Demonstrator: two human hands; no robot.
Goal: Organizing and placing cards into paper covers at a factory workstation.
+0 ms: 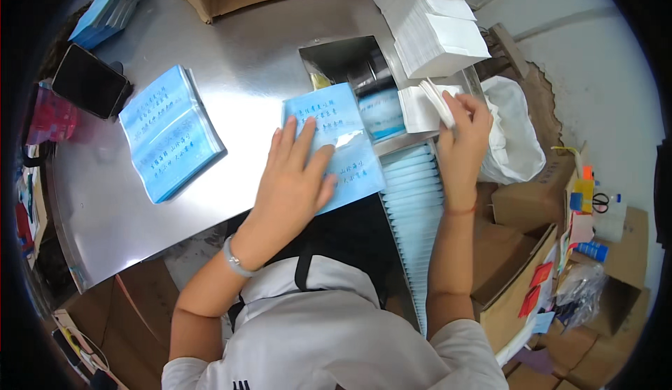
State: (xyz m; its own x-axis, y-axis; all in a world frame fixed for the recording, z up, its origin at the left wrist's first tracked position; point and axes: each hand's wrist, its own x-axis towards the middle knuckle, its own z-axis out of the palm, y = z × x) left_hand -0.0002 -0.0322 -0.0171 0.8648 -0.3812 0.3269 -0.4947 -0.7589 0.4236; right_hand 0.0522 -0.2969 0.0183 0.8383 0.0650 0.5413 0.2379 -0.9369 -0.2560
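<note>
Two piles of blue packets here, one mid-table (pixel 171 138), one at the far left corner (pixel 108 9), plus one blue packet (pixel 353 149) lying by the table's (pixel 245 47) near edge, between the hands. Dark script-style writing runs in rows across it. Left hand's (pixel 290 187) open, fingers loosely spread on that packet; right hand's (pixel 465 124) pinching some folded white paper (pixel 435 100).

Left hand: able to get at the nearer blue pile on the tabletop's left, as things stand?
Probably yes: only bare metal tabletop shows between the left hand and that blue pile, though the hand rests on another blue packet.
</note>
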